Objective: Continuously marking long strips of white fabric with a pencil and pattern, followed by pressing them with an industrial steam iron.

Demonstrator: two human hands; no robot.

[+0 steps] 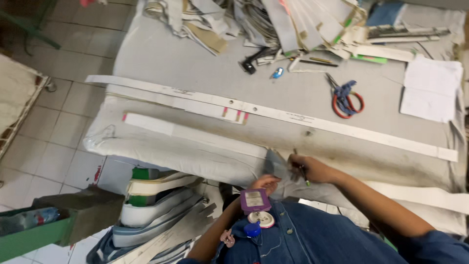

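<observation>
Head view puts me looking down on a padded table covered in pale grey cloth [161, 54]. Starting at the left of the frame, I see a stack of white, grey and green fabric bands [156, 205] piled low beside the table edge. Moving toward the centre, a short white strip with pink-marked ends [171, 128] lies on the table, and above it a long white pattern strip [273, 115] runs diagonally down toward the right edge.

At lower centre my left hand [266, 183] is curled with its fingers closed on the lower edge of a small grey fabric piece [276, 166], pinning it at the near table edge. Just right of it my right hand [308, 168] is closed around a thin dark pen-like tool [302, 168], its tip touching or nearly touching the grey piece; I cannot tell which. I judge the step in hand to be marking or picking at that piece. The next move, as I read it, calls for a steady left-hand hold and a small, controlled stroke.

Farther right, in the upper part, scissors with red and blue handles [346, 99] lie well apart from both hands, with folded white paper sheets [431, 88] at the far right.
</observation>
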